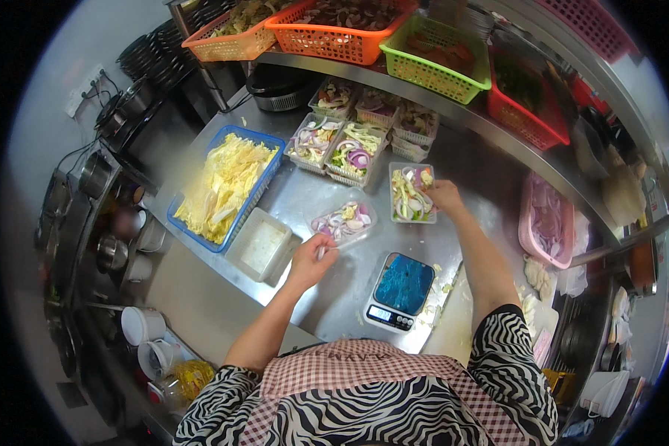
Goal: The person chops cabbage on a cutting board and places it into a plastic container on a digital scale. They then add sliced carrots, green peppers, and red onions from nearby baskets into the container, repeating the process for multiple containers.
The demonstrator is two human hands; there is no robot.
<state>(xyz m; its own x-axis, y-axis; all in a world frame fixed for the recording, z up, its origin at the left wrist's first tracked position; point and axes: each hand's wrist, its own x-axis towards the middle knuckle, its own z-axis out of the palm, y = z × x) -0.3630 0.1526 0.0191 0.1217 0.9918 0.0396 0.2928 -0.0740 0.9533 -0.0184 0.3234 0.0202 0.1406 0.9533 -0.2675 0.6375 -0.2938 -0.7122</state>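
Note:
My left hand is at the near corner of a clear plastic container holding sliced purple onion and some pale cabbage. Its thumb and fingers curl around something pale; whether that is the container's rim or a vegetable piece is unclear. Over the right rim of a second, fuller container reaches my right hand. Its fingertips touch the mixed vegetables or the rim, and their grip is hidden. Nearer my body sits a digital kitchen scale with a blue top and a lit display.
Left stands a blue basket of shredded Chinese cabbage beside an empty translucent tub. Several filled containers are grouped behind. A metal shelf carrying colored baskets overhangs the table. At right are a pink basket of onion and a cutting board.

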